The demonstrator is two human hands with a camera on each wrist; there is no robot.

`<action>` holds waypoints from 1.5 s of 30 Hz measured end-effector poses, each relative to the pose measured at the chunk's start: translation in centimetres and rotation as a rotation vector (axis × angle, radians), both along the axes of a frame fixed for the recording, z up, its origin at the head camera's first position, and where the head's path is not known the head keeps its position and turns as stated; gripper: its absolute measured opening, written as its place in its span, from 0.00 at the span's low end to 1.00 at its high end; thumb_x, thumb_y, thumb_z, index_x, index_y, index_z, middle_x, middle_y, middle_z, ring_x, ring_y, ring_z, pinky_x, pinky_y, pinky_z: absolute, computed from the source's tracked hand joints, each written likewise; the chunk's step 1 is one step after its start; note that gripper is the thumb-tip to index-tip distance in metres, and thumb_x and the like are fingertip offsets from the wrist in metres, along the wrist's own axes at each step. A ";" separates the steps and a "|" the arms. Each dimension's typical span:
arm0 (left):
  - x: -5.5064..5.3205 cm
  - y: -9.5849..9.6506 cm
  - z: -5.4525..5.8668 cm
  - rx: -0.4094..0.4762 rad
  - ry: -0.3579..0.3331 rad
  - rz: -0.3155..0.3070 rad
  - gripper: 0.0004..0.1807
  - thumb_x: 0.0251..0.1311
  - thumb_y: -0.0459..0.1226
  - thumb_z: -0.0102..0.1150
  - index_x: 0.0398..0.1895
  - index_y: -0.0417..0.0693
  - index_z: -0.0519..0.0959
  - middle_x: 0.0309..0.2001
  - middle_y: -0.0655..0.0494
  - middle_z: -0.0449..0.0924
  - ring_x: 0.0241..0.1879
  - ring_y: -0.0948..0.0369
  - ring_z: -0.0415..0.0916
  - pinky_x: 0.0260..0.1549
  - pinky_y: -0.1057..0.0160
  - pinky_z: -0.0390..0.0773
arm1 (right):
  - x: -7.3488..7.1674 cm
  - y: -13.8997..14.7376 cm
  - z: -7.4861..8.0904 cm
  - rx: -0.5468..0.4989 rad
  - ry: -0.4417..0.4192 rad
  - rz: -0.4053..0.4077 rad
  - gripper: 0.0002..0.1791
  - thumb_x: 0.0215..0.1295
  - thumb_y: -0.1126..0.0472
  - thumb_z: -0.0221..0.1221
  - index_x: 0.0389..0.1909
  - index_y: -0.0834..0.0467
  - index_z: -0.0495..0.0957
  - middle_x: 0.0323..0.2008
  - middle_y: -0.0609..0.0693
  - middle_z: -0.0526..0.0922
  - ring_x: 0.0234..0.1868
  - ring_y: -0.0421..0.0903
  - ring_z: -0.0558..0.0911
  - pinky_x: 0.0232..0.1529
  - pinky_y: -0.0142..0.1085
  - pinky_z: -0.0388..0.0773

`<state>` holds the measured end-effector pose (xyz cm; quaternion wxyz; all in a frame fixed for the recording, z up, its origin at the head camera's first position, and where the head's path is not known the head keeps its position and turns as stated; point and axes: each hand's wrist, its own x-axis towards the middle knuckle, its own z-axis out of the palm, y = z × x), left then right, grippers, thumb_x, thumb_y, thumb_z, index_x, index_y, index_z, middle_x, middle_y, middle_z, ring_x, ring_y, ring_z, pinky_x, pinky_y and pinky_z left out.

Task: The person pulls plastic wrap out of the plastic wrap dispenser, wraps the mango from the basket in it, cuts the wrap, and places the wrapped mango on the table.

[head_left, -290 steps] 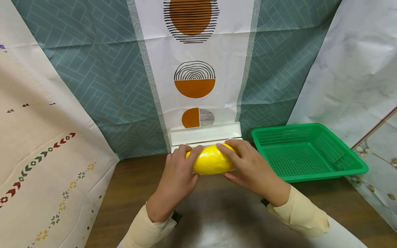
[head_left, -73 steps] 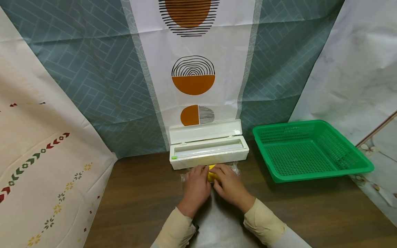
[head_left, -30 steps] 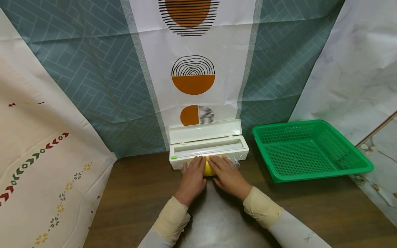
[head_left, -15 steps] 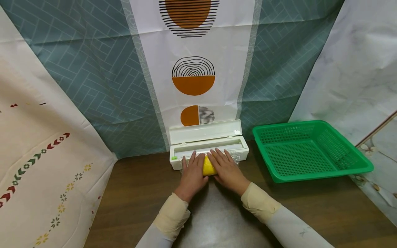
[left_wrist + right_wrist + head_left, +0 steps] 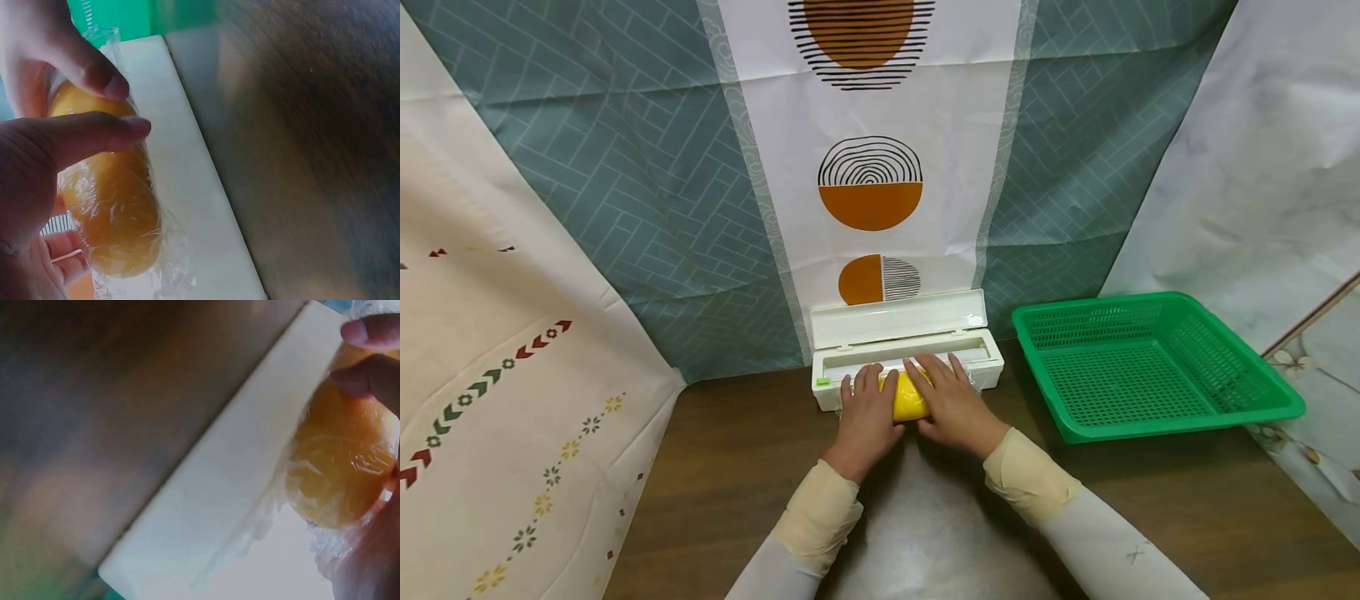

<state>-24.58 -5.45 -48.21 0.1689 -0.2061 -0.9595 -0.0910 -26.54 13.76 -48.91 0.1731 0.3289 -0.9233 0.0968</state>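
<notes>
A yellow oblong fruit [image 5: 910, 398] lies wrapped in clear cling film [image 5: 175, 269], close against the front of an open white cling film box [image 5: 898, 319]. My left hand [image 5: 867, 421] grips its left part, thumb on the near side and fingers over the far side. The right hand [image 5: 957, 408] holds the other end the same way. Both thumbs press close together on the fruit [image 5: 119, 200] in the left wrist view. Loose, crinkled film sticks out past the fruit's end [image 5: 340, 462] in the right wrist view. Much of the fruit hides behind my hands.
Inside the box a white film roll [image 5: 850, 367] shows, with a green slider [image 5: 823, 382] at its left edge. A green plastic basket [image 5: 1180, 425] stands to the right on the brown wooden table [image 5: 737, 467]. Patterned cloths [image 5: 700, 208] hang behind and at both sides.
Earlier both hands held the fruit up nearer the camera; it is now down at the box's front. Since half a second ago the straight fingers have bent more around it.
</notes>
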 end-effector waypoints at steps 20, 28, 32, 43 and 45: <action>-0.1 -0.7 1.3 0.081 0.001 -0.040 0.42 0.47 0.40 0.81 0.67 0.43 0.73 0.58 0.44 0.78 0.61 0.45 0.74 0.65 0.32 0.62 | 0.7 0.7 0.2 -0.125 0.079 -0.026 0.48 0.48 0.61 0.80 0.72 0.61 0.69 0.62 0.62 0.74 0.69 0.60 0.70 0.74 0.64 0.55; -0.3 -1.1 1.1 0.098 0.000 -0.020 0.41 0.47 0.38 0.81 0.66 0.45 0.72 0.60 0.43 0.76 0.62 0.44 0.72 0.65 0.32 0.61 | 0.0 1.2 0.9 -0.121 0.062 -0.034 0.45 0.48 0.59 0.80 0.68 0.63 0.70 0.60 0.60 0.77 0.63 0.59 0.75 0.70 0.64 0.61; -0.3 -1.2 1.2 0.125 0.020 0.020 0.41 0.48 0.36 0.80 0.67 0.45 0.73 0.58 0.43 0.75 0.58 0.43 0.72 0.64 0.35 0.62 | -0.1 1.1 1.5 -0.139 0.055 -0.031 0.44 0.49 0.59 0.79 0.67 0.62 0.71 0.60 0.60 0.77 0.63 0.59 0.75 0.71 0.64 0.61; -0.3 -1.1 2.7 0.185 0.107 0.020 0.38 0.51 0.35 0.77 0.68 0.46 0.74 0.56 0.45 0.77 0.54 0.43 0.74 0.62 0.38 0.64 | -0.3 1.2 3.3 -0.234 0.093 0.000 0.43 0.48 0.61 0.79 0.66 0.62 0.72 0.59 0.61 0.77 0.62 0.61 0.75 0.70 0.66 0.60; -0.4 -1.1 3.0 0.195 0.124 0.023 0.38 0.50 0.35 0.78 0.67 0.46 0.74 0.55 0.45 0.77 0.55 0.43 0.74 0.62 0.39 0.64 | -0.5 1.1 3.5 -0.249 0.107 0.007 0.43 0.49 0.61 0.79 0.66 0.62 0.71 0.59 0.61 0.77 0.61 0.61 0.75 0.70 0.66 0.60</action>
